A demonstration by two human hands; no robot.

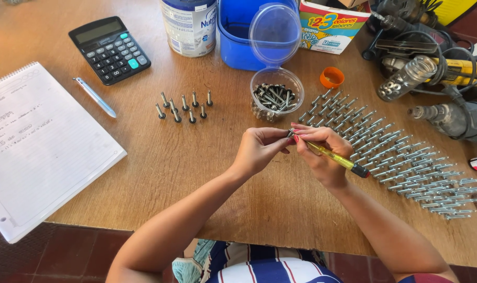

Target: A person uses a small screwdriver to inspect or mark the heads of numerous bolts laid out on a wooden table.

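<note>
We pinch a small metal screw (290, 134) between the fingertips of our left hand (259, 149), fingers closed tight on it, just below the clear plastic cup (277, 94). Our right hand (322, 154) wraps shut around a slim screwdriver (339, 159) with a translucent yellow handle, its tip meeting the screw. The round cup is full of dark screws. Left of the cup, 9 screws (183, 106) stand upright on the wooden table (196, 173). Right of the cup, long shiny screws (401, 157) lie in neat diagonal rows.
</note>
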